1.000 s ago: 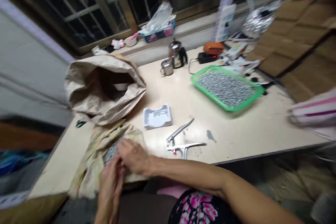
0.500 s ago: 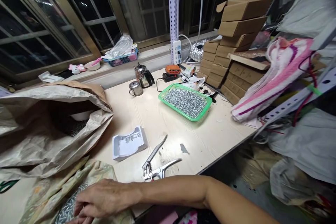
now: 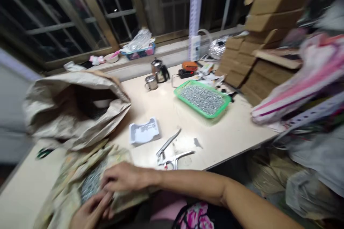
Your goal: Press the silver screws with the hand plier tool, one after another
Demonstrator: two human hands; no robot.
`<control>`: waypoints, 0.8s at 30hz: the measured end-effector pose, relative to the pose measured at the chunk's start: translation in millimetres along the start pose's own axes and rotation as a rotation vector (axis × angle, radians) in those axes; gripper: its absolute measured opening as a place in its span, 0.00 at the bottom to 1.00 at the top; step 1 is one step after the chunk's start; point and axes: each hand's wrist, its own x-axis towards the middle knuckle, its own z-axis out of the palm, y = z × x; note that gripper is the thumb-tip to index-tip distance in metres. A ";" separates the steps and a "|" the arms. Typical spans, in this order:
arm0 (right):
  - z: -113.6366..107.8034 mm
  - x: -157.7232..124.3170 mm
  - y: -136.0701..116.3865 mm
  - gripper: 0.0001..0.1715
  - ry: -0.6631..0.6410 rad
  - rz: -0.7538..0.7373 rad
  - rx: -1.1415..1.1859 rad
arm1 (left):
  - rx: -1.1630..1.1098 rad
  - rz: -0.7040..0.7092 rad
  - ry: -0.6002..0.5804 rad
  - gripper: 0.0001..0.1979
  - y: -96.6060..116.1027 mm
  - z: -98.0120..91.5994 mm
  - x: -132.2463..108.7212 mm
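Observation:
My right hand (image 3: pixel 122 177) reaches in from the right, its fingers curled over a heap of small silvery metal pins (image 3: pixel 91 186). The pins lie on a patterned cloth (image 3: pixel 63 189) at the near left table edge. Just below, my left hand (image 3: pixel 90 211) has its fingers bent together, meeting the right fingertips. Both hands are closed, and motion blur hides whatever is between the fingers. Past my right forearm lie pliers-like tools with spread silver handles (image 3: pixel 172 154). A white tray (image 3: pixel 141 137) with a few pins stands beyond the cloth.
A large paper sack (image 3: pixel 75 128) gapes open at left, with a pale scoop-like thing inside. A green basket (image 3: pixel 221 109) full of pins stands right of centre. Behind are a metal kettle (image 3: pixel 157 69), a cup (image 3: pixel 151 83), an orange battery (image 3: pixel 189 66) and stacked cardboard boxes (image 3: pixel 271 25).
The view has shifted, so the table's things sit further right and slightly higher. My left hand has come into fuller view beside the right one at the pins.

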 end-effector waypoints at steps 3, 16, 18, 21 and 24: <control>2.8 -4.4 0.3 0.05 0.191 0.144 0.033 | -0.375 -0.144 -0.097 0.30 3.9 0.8 -4.4; -45.4 -76.5 -27.5 0.18 0.183 -0.041 -0.501 | -0.274 0.100 0.103 0.15 13.6 19.5 -31.5; -66.0 -113.3 -25.0 0.19 0.154 0.023 -0.648 | -0.249 0.130 -0.034 0.15 24.9 37.0 -30.6; -88.0 -166.0 -6.5 0.17 0.104 0.140 -0.823 | -0.260 0.081 -0.220 0.16 34.2 68.6 -26.1; -97.0 -204.2 14.3 0.16 0.062 0.227 -0.927 | -0.294 -0.063 -0.366 0.21 35.0 97.2 -20.1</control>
